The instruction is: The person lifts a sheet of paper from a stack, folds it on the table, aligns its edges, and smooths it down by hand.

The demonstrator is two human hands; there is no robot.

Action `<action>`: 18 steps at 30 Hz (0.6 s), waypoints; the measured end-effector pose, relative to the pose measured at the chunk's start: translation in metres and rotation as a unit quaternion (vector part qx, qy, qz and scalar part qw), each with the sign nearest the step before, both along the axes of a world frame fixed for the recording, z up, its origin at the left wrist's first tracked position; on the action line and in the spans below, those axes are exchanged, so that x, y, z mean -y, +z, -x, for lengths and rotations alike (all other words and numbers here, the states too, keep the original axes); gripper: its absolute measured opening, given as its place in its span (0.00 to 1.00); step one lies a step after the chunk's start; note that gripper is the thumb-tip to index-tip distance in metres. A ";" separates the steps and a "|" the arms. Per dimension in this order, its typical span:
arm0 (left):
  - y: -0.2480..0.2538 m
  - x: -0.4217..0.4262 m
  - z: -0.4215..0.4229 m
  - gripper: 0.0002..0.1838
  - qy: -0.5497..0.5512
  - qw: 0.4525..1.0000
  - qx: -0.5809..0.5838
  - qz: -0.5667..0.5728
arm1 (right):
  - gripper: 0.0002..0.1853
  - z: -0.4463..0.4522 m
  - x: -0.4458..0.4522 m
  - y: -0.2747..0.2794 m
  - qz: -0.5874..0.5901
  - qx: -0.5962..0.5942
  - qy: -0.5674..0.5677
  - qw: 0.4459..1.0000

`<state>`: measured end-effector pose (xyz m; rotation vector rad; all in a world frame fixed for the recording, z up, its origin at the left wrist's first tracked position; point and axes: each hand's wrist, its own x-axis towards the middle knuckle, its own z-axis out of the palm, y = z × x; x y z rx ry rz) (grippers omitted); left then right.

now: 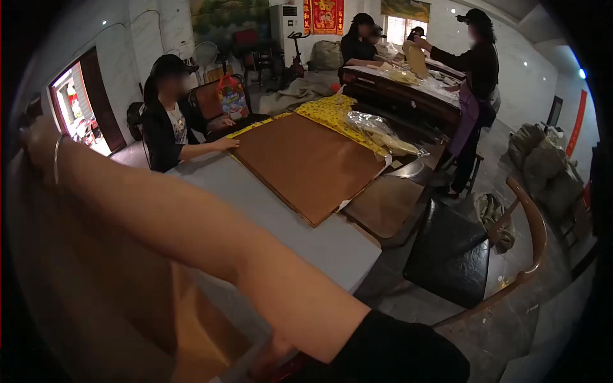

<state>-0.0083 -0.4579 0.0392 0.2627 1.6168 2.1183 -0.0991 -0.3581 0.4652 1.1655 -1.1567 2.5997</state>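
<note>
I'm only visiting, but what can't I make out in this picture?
In the head view:
Outstretched hand: blur and the dark left rim hide its grip.
Other hand: uncertain; a blurred patch below the arm may be it.
Large brown sheet: the arm covers part, and the dark rim swallows its left side.
Red poster: top cut off by the frame.
Plastic packaging: glare obscures any contents.

Pale marbled walls (156,32) enclose a grey floor (389,290). At the left, daylight enters an open doorway (76,105) with a dark frame. A window (402,29) brightens the far end; nearby hang red posters (327,16) and a large landscape picture (227,22). Below stand a fan (205,54) and an exercise bike (297,57). A black-seated wooden chair (447,255) flanks the grey desk (255,210); bulky sacks (543,153) line the right.
</note>
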 end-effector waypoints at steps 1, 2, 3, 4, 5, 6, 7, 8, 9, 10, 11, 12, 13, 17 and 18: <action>0.001 0.002 0.000 0.27 0.006 1.000 0.001 0.000 | 0.14 -0.018 -0.023 0.007 0.009 -0.002 0.001 1.000; 0.000 0.005 -0.001 0.27 0.011 1.000 0.001 -0.001 | 0.14 -0.038 -0.046 0.006 0.013 0.000 -0.007 1.000; -0.001 0.009 -0.002 0.27 0.020 1.000 0.002 -0.002 | 0.14 -0.058 -0.073 0.006 0.017 0.004 -0.018 1.000; -0.002 0.013 -0.003 0.27 0.027 1.000 0.005 -0.003 | 0.14 -0.082 -0.098 0.000 0.021 0.013 -0.035 0.999; -0.003 0.018 -0.005 0.27 0.036 0.999 0.008 -0.007 | 0.14 -0.102 -0.131 -0.010 0.001 0.009 -0.095 0.995; -0.005 0.026 -0.007 0.27 0.051 0.999 0.011 -0.004 | 0.13 -0.140 -0.158 -0.026 0.017 0.060 -0.116 0.991; -0.007 0.033 -0.009 0.27 0.062 0.998 0.015 -0.007 | 0.13 -0.161 -0.186 -0.044 0.010 0.051 -0.127 0.991; -0.011 0.041 -0.011 0.27 0.074 0.997 0.019 -0.009 | 0.15 -0.187 -0.210 -0.061 0.004 0.128 -0.207 0.970; -0.014 0.050 -0.012 0.27 0.088 0.996 0.024 -0.011 | 0.14 -0.207 -0.237 -0.088 0.001 0.163 -0.267 0.950; -0.018 0.060 -0.014 0.28 0.102 0.994 0.027 -0.012 | 0.17 -0.202 -0.277 -0.121 -0.013 0.171 -0.268 0.948; -0.022 0.072 -0.017 0.28 0.117 0.992 0.034 -0.016 | 0.17 -0.220 -0.291 -0.147 -0.005 0.240 -0.335 0.911; -0.026 0.086 -0.019 0.28 0.138 0.990 0.038 -0.021 | 0.16 -0.239 -0.309 -0.178 -0.011 0.268 -0.309 0.912; -0.032 0.100 -0.022 0.28 0.156 0.986 0.044 -0.025 | 0.16 -0.249 -0.324 -0.208 0.004 0.289 -0.321 0.902; -0.049 0.159 -0.040 0.28 0.239 0.967 0.065 -0.055 | 0.17 -0.297 -0.362 -0.298 -0.043 0.433 -0.338 0.835; -0.051 0.173 -0.045 0.28 0.260 0.961 0.069 -0.064 | 0.18 -0.305 -0.357 -0.308 -0.047 0.445 -0.325 0.833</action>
